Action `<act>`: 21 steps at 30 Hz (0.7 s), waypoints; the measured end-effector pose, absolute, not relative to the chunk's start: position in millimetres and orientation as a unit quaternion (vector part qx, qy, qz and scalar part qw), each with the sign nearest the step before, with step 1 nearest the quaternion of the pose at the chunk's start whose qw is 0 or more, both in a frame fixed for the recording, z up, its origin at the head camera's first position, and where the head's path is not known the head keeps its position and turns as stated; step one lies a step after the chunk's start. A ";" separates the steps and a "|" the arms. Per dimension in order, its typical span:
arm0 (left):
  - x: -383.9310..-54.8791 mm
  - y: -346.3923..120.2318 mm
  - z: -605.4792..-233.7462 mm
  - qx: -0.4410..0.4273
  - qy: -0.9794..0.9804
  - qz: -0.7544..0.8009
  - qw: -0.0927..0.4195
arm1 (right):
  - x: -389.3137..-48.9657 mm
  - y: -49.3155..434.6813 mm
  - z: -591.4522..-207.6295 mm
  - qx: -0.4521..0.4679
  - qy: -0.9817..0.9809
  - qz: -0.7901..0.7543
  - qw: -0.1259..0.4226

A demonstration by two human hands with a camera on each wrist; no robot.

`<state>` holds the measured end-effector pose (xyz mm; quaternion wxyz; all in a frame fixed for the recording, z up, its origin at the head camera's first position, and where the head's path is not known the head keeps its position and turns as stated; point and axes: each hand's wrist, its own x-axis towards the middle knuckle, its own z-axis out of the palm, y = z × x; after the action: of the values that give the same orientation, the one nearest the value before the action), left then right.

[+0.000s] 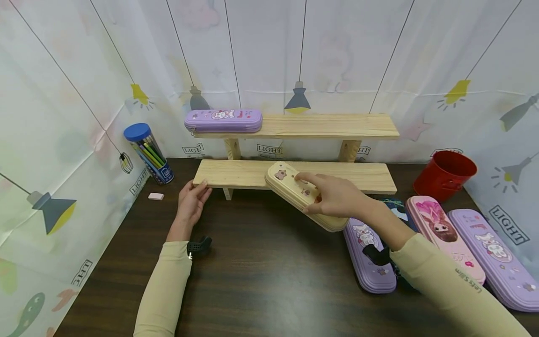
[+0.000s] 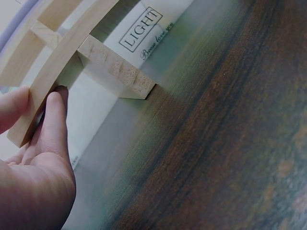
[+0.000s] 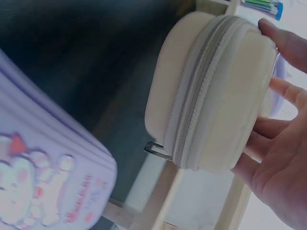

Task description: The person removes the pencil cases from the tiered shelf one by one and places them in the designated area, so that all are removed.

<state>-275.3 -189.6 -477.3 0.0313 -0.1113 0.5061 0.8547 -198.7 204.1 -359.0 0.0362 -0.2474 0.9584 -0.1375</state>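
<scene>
My right hand point(image 1: 337, 194) grips a cream zippered pencil case point(image 1: 288, 191) with small bear pictures on its lid. The case is tilted, its far end overlapping the front edge of the lower board in the head view. In the right wrist view its zipper pull point(image 3: 157, 150) hangs from the near end. A two-tier wooden shelf point(image 1: 236, 173) stands against the curtain. At the left end of its lower board, my left hand point(image 1: 191, 203) pinches the wood, thumb above and fingers beneath. A purple pencil case point(image 1: 225, 120) lies on the upper board's left end.
At right on the dark table point(image 1: 269, 281) lie a purple case point(image 1: 370, 267), a dark case partly hidden by my right arm, a pink case point(image 1: 446, 238) and another purple case point(image 1: 497, 257). Behind them stands a red bucket point(image 1: 442, 175). At left are a pencil tub point(image 1: 149, 152) and an eraser point(image 1: 156, 196).
</scene>
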 end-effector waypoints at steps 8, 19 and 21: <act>-275.7 -189.3 -477.7 -0.114 0.505 0.855 0.030 | -185.4 204.5 -376.0 -0.273 0.944 -0.163 0.084; -276.0 -188.3 -477.3 -0.116 0.504 0.856 0.031 | -175.5 201.2 -404.4 -0.266 0.944 -0.142 0.131; -276.0 -188.0 -477.4 -0.117 0.505 0.855 0.031 | -173.0 201.2 -408.1 -0.252 0.947 -0.139 0.140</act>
<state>-276.0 -188.0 -477.4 0.0311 -0.1165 0.5049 0.8547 -173.0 201.2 -408.1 0.1404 -0.2525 0.9472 -0.1393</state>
